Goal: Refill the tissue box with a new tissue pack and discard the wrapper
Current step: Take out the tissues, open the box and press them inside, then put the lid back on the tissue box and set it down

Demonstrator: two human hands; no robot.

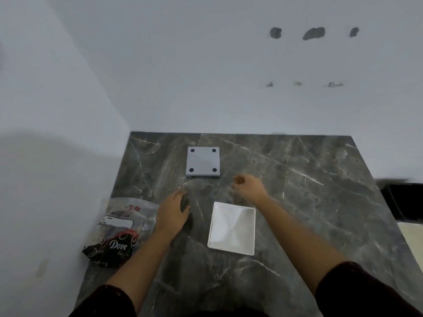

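Observation:
A white open tissue box (231, 228) lies on the dark marble counter (297, 202), its hollow side up. Its pale grey square base plate (203, 161) with four dark feet lies apart, further back. At the left edge sits a crumpled plastic pack (119, 227) with a black and red Dove label. My left hand (174, 211) is palm down between the pack and the box, with a small dark shape at its thumb side that is too blurred to identify. Behind the box, my right hand (248, 185) hovers with its fingers curled in and nothing visible in them.
White walls meet in a corner behind the counter and close its left side. A black bin (405, 202) stands beyond the counter's right edge, with a pale floor strip below it.

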